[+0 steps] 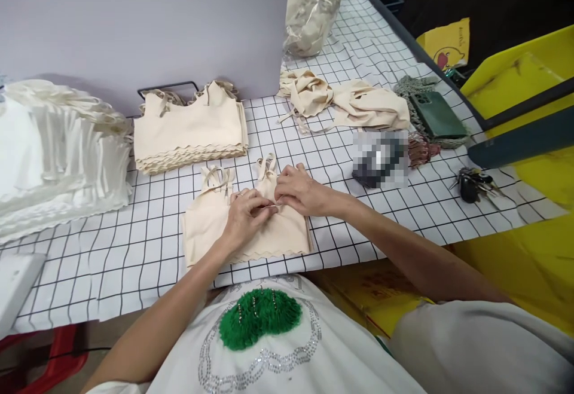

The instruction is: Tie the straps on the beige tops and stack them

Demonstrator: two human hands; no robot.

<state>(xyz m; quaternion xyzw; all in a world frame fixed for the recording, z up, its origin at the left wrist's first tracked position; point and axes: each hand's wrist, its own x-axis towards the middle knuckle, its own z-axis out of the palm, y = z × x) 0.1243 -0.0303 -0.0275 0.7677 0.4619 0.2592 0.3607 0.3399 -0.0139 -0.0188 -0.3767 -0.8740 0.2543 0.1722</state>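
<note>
A cream camisole top (269, 237) lies flat at the table's near edge, on what looks like more of the same cloth. Its thin straps point away from me. My left hand (244, 216) rests on the middle of the top, thumb and fingers pinched at the neckline. Close beside it, my right hand (301, 191) has its fingers bent and pinched at the same neckline, near the right strap. A thin edge or thread shows between the two sets of fingertips, too small to make out.
Behind stands a stack of cream tops (191, 125); left is a pile of white garments (67, 155). Loose cream tops (370, 106), a blurred dark object (379, 159), a green phone (438, 114) and keys (475, 185) lie rightward. A grey panel (147, 17) rises behind.
</note>
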